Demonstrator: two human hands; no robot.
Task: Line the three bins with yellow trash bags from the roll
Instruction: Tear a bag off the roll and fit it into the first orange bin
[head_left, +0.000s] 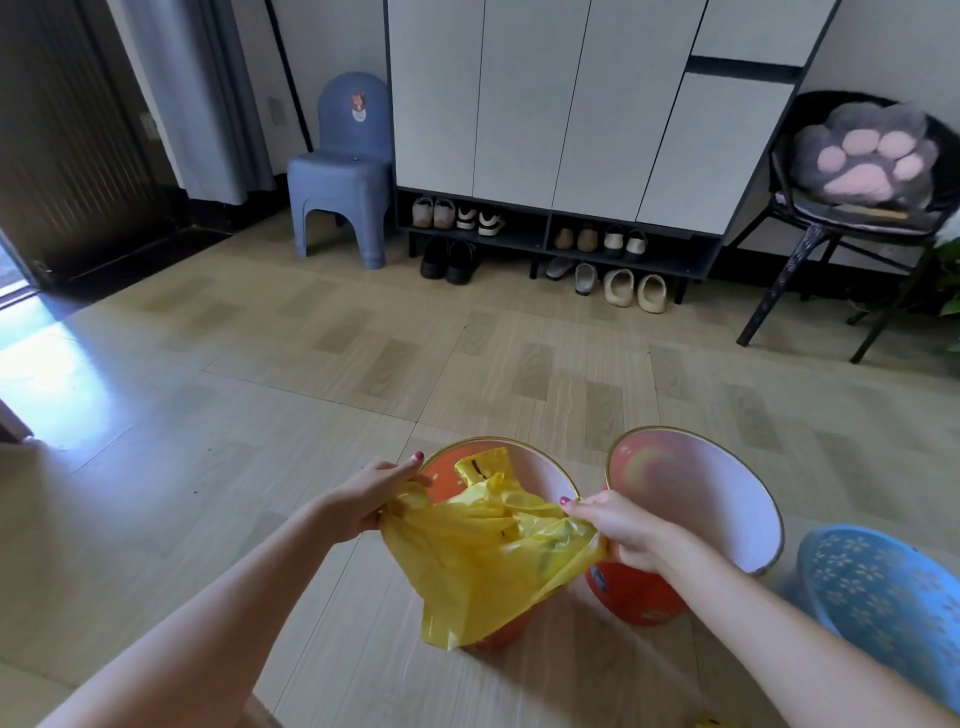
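A yellow trash bag (483, 561) hangs crumpled over the near side of an orange bin (545, 470) with a white inside. My left hand (374, 499) grips the bag's left edge at the bin's rim. My right hand (623, 525) grips its right edge. A second orange bin (711, 499) with a white inside stands just to the right, unlined. A blue perforated bin (883, 597) stands at the far right edge. A bit of yellow (714, 722) shows at the bottom edge; I cannot tell if it is the roll.
Wood-look floor stretches ahead. A blue plastic chair (343, 171) stands at the back left, a white cabinet (571, 104) with shoes (519, 244) beneath it at the back, and a black chair (852, 208) with a paw cushion at the right.
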